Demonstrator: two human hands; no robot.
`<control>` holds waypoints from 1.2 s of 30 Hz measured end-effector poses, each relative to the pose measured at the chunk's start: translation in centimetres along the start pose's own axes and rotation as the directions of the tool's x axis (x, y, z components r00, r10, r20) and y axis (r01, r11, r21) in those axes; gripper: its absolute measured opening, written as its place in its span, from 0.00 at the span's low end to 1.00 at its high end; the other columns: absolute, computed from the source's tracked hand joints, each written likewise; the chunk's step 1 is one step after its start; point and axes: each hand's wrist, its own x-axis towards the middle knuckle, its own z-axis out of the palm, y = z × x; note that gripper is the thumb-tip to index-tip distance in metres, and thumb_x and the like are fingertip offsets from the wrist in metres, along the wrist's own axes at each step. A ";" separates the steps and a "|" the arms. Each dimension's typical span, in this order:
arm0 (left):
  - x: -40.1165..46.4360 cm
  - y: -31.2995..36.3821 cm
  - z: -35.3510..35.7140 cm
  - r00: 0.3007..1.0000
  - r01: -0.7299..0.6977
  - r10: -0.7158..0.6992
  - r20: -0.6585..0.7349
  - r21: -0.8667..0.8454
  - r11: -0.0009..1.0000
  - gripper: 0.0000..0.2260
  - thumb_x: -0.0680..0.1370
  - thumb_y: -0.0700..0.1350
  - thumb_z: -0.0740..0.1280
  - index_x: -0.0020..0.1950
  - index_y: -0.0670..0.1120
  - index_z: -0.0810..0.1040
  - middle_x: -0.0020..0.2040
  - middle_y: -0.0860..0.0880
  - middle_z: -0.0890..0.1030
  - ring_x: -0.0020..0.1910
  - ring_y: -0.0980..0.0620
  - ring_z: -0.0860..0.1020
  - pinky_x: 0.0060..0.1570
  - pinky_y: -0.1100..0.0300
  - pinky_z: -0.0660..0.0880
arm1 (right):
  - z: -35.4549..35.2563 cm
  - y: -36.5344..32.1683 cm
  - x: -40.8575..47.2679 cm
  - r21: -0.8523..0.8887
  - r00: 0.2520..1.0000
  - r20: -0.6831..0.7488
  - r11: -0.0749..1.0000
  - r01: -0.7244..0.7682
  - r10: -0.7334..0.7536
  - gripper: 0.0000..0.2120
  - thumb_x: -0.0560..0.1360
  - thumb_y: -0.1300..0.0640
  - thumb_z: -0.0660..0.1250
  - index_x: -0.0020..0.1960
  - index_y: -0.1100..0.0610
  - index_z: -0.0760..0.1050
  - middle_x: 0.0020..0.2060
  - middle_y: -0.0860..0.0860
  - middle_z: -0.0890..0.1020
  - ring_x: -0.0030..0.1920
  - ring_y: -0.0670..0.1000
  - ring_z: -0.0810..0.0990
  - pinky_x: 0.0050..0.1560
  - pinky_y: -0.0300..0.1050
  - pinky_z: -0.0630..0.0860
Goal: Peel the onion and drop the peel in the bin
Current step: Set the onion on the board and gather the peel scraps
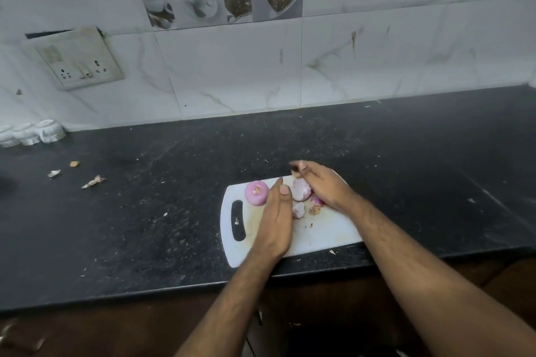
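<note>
A peeled pink onion [256, 193] sits on the far left part of a white cutting board [327, 236] on the black counter. Loose purple and white onion peel [300, 193] lies in a small pile to its right, with more pieces [298, 209] just in front. My left hand [275, 219] stands on edge against the left side of the pile, fingers straight, palm toward the peel. From the right, my right hand [322, 187] curves over the pile. Its fingertips are blurred, so its grip is unclear. No bin is in view.
The black counter [145, 211] runs to a tiled wall with a socket plate [79, 62]. Small peel scraps [92, 182] lie on the counter at the left. White cups [32, 133] stand at the far left. The counter's front edge runs just in front of the board.
</note>
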 end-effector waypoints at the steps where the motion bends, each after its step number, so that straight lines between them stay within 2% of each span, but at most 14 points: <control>1: 0.1 -0.3 -0.1 1.000 0.028 -0.028 -0.007 -0.034 0.999 0.12 0.88 0.54 0.46 0.56 0.67 0.68 0.55 0.71 0.74 0.54 0.86 0.69 0.56 0.81 0.64 | 0.2 0.2 -0.3 -0.019 0.998 0.046 0.999 0.040 -0.039 0.25 0.83 0.37 0.54 0.68 0.50 0.78 0.63 0.44 0.81 0.60 0.47 0.82 0.65 0.53 0.78; 3: 0.3 -0.9 -0.5 0.997 0.069 -0.070 -0.030 -0.054 0.996 0.17 0.85 0.61 0.44 0.69 0.65 0.66 0.67 0.73 0.71 0.64 0.82 0.65 0.68 0.74 0.60 | 0.5 0.5 -1.4 -0.059 0.987 0.106 0.990 0.126 -0.119 0.23 0.82 0.36 0.56 0.62 0.51 0.80 0.59 0.41 0.79 0.50 0.51 0.86 0.50 0.53 0.84; 5: 0.3 -0.9 -0.7 0.994 0.100 -0.101 -0.045 -0.029 0.995 0.36 0.80 0.71 0.43 0.82 0.53 0.59 0.81 0.59 0.61 0.78 0.67 0.58 0.79 0.62 0.54 | 0.7 1.1 -2.7 -0.066 0.979 0.114 0.982 0.178 -0.169 0.23 0.82 0.37 0.56 0.60 0.51 0.81 0.58 0.41 0.80 0.49 0.50 0.86 0.49 0.52 0.84; 8: 0.6 -1.3 -0.6 0.991 0.115 -0.118 -0.061 -0.045 0.992 0.48 0.73 0.79 0.43 0.84 0.49 0.57 0.84 0.52 0.59 0.82 0.58 0.57 0.83 0.52 0.53 | 0.7 1.4 -4.2 -0.034 0.981 0.081 0.983 0.180 -0.177 0.24 0.83 0.38 0.53 0.62 0.52 0.81 0.58 0.43 0.83 0.58 0.42 0.82 0.62 0.47 0.79; 12: 0.9 -1.6 -0.5 0.993 0.097 -0.102 -0.055 -0.087 0.992 0.59 0.63 0.86 0.44 0.83 0.49 0.59 0.83 0.49 0.62 0.81 0.55 0.61 0.82 0.49 0.56 | 0.4 0.8 -5.1 0.215 0.985 -0.169 0.975 0.053 -0.016 0.26 0.84 0.37 0.49 0.61 0.48 0.82 0.52 0.46 0.87 0.53 0.46 0.86 0.52 0.41 0.80; 14: 1.0 -1.8 -0.6 0.994 0.090 -0.094 -0.052 -0.085 0.992 0.59 0.63 0.86 0.43 0.83 0.48 0.60 0.82 0.49 0.64 0.81 0.55 0.62 0.82 0.49 0.57 | 0.5 0.4 -4.9 0.245 0.961 -0.266 0.970 -0.004 0.071 0.29 0.82 0.33 0.47 0.58 0.46 0.83 0.48 0.45 0.87 0.51 0.42 0.85 0.54 0.42 0.78; 15: 1.0 -1.8 -0.6 0.995 0.087 -0.091 -0.044 -0.079 0.993 0.59 0.64 0.86 0.43 0.83 0.48 0.60 0.82 0.49 0.64 0.81 0.55 0.62 0.82 0.49 0.57 | 0.7 0.1 -4.8 0.236 0.963 -0.253 0.971 -0.030 0.091 0.31 0.81 0.30 0.46 0.58 0.45 0.83 0.50 0.44 0.87 0.52 0.42 0.84 0.56 0.45 0.78; 17: 0.9 -1.7 -0.5 0.995 0.089 -0.091 -0.031 -0.068 0.994 0.55 0.67 0.84 0.42 0.82 0.49 0.61 0.82 0.51 0.65 0.79 0.56 0.64 0.81 0.54 0.58 | 1.5 -0.2 -4.7 0.184 0.988 -0.136 0.982 -0.047 0.073 0.34 0.77 0.25 0.46 0.61 0.44 0.81 0.56 0.43 0.85 0.56 0.44 0.83 0.61 0.51 0.79; 18: 0.8 -1.6 -0.5 0.995 0.091 -0.094 -0.031 -0.079 0.993 0.52 0.69 0.82 0.41 0.82 0.51 0.62 0.80 0.52 0.66 0.78 0.57 0.66 0.79 0.58 0.60 | 1.9 -0.4 -4.8 0.144 0.997 -0.059 0.989 -0.038 0.047 0.33 0.77 0.25 0.47 0.63 0.44 0.80 0.59 0.41 0.83 0.57 0.45 0.83 0.59 0.54 0.81; 20: 0.9 -1.5 -0.6 0.994 0.097 -0.103 -0.035 -0.132 0.986 0.49 0.70 0.80 0.42 0.81 0.52 0.63 0.79 0.53 0.67 0.75 0.59 0.67 0.75 0.62 0.61 | 2.6 -0.7 -5.3 0.012 0.996 0.067 0.998 0.056 -0.056 0.26 0.81 0.31 0.50 0.63 0.45 0.78 0.59 0.39 0.78 0.53 0.46 0.83 0.52 0.57 0.84; 24: 1.0 -1.5 -0.7 0.989 0.109 -0.127 -0.078 -0.205 0.973 0.49 0.71 0.79 0.42 0.82 0.49 0.62 0.74 0.58 0.72 0.70 0.68 0.71 0.69 0.61 0.69 | 3.1 -0.3 -6.3 -0.240 0.942 0.195 0.918 0.317 -0.274 0.13 0.80 0.41 0.62 0.60 0.45 0.75 0.56 0.40 0.74 0.58 0.43 0.74 0.57 0.51 0.78; 27: 1.0 -1.6 -0.6 0.988 0.094 -0.119 -0.101 -0.221 0.971 0.55 0.65 0.85 0.46 0.81 0.51 0.66 0.78 0.55 0.70 0.77 0.59 0.67 0.77 0.56 0.63 | 3.2 0.0 -6.6 -0.266 0.887 0.286 0.860 0.436 -0.361 0.08 0.78 0.45 0.65 0.54 0.46 0.72 0.54 0.41 0.72 0.57 0.45 0.72 0.55 0.54 0.77; 31: 1.2 -1.9 -0.7 0.992 0.079 -0.099 -0.072 -0.240 0.968 0.56 0.62 0.87 0.48 0.78 0.51 0.70 0.75 0.51 0.75 0.74 0.57 0.71 0.78 0.52 0.64 | 2.8 -0.3 -6.6 -0.223 0.846 0.344 0.840 0.494 -0.407 0.04 0.79 0.48 0.67 0.48 0.44 0.72 0.54 0.39 0.72 0.56 0.48 0.71 0.56 0.50 0.75; 36: 1.2 -2.0 -0.8 0.994 0.087 -0.102 -0.046 -0.250 0.964 0.54 0.62 0.87 0.49 0.72 0.50 0.76 0.69 0.52 0.80 0.68 0.60 0.77 0.71 0.58 0.70 | 3.2 -0.7 -6.8 -0.284 0.881 0.300 0.848 0.448 -0.366 0.09 0.75 0.57 0.67 0.41 0.49 0.68 0.47 0.44 0.72 0.50 0.52 0.70 0.52 0.51 0.74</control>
